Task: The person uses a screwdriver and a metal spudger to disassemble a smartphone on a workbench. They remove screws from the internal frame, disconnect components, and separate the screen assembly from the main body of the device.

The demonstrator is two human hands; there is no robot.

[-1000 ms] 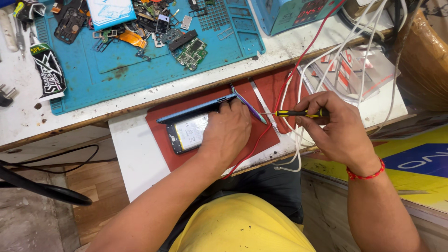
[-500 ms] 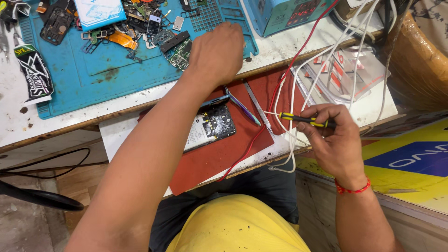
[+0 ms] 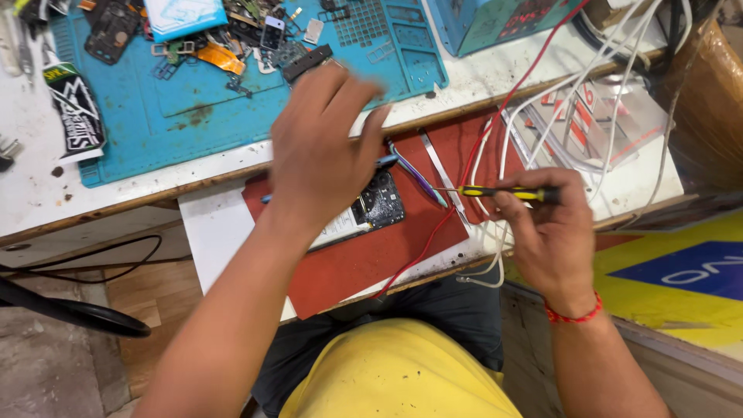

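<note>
the right hand (image 3: pixel 553 236) has its fingers (image 3: pixel 517 203) closed round one small screwdriver (image 3: pixel 503 192) with a yellow and black handle; its thin metal shaft points left, the tip over the right part of the red mat (image 3: pixel 348 267). the left hand (image 3: pixel 321 155) hangs blurred above the mat with its fingers (image 3: pixel 352 101) spread loosely and nothing in them, the fingertips over the front edge of the blue mat (image 3: pixel 255 116).

just under the left hand lies one opened phone (image 3: pixel 368 210), back off, showing a dark circuit board at its right end and a pale, whitish part toward the left, half hidden by the wrist. it sits on the red mat, which lies on a white board (image 3: pixel 213 236) jutting from the front edge of the desk (image 3: pixel 31 201). beside the phone, to its right, lie one purple-handled tool (image 3: pixel 418 174) and one pair of metal tweezers (image 3: pixel 441 174), side by side on the red mat.

one red wire (image 3: pixel 495 116) crosses the mat toward the far right corner of the desk, beside a bundle of white cables (image 3: pixel 611 85). the blue mat further back carries scattered small phone parts (image 3: pixel 232 46), too many and too small to count.
</note>
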